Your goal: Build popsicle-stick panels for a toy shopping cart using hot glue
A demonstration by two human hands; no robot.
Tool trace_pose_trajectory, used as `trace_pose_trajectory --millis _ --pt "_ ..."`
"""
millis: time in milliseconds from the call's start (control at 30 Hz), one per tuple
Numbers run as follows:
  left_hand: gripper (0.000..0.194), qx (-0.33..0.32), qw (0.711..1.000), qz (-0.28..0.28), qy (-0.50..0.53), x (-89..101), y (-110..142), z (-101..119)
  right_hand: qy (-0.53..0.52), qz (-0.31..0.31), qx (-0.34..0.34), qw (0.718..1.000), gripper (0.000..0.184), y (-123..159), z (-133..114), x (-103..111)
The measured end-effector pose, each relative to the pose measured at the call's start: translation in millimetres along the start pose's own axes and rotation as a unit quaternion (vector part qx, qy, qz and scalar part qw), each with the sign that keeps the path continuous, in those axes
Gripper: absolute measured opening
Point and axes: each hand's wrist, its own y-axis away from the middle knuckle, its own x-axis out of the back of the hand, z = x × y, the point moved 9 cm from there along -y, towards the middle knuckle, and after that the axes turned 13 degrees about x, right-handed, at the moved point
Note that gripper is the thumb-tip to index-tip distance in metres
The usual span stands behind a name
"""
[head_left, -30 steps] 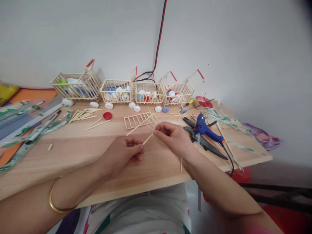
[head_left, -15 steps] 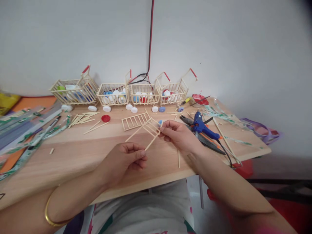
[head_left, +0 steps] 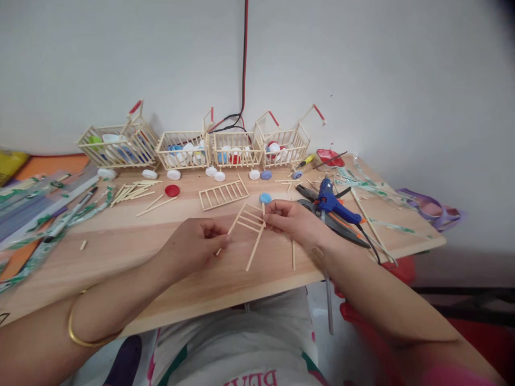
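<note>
Between my hands is a small ladder-like frame of thin wooden sticks [head_left: 250, 221], with two long rails and a few rungs near its far end. My left hand [head_left: 203, 240] is closed on the lower part of its left rail. At the right rail, my right hand [head_left: 287, 219] pinches with thumb and fingers; a short stick stands up there, and whether it is joined to the frame I cannot tell. Just beyond lies a finished ladder-like panel [head_left: 223, 195] on the table. A blue bottle cap [head_left: 265, 198] sits beside my right fingertips.
Several stick-built toy carts [head_left: 235, 150] filled with caps stand along the wall. A blue glue gun [head_left: 338, 206] rests over black pliers [head_left: 308, 194] at right. Loose sticks [head_left: 132, 192], a red cap [head_left: 172, 190] and plastic wrappers [head_left: 24, 241] lie to the left.
My left hand has shifted from the frame's right rail to its left rail. The frame has turned and come nearer, and its right rail end now hangs free.
</note>
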Motion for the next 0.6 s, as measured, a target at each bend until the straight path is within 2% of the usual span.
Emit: trace_pose_trajectory --millis 100,233,367,500,600 --pt "0.020 -0.026 0.997 0.046 -0.064 5.8 -3.0 4.9 0.045 -0.005 -0.007 0.999 0.022 3.5 -0.7 6.4" --pt "0.019 -0.084 0.982 0.094 -0.142 11.3 -3.8 13.4 0.098 -0.020 0.026 0.995 0.018 9.3 -12.1 7.3" --pt "0.020 -0.110 0.973 0.098 -0.179 7.6 -3.7 15.6 0.084 -0.074 0.043 0.993 0.011 12.4 -16.3 -14.7" --pt "0.024 -0.119 0.959 0.097 -0.239 1.1 -2.7 16.1 0.103 -0.070 0.058 0.991 0.016 9.0 -17.8 -24.2" --pt "0.026 -0.132 0.946 0.100 -0.280 -1.8 -3.2 16.1 0.135 -0.092 0.071 0.984 0.015 6.7 -19.1 -30.7"
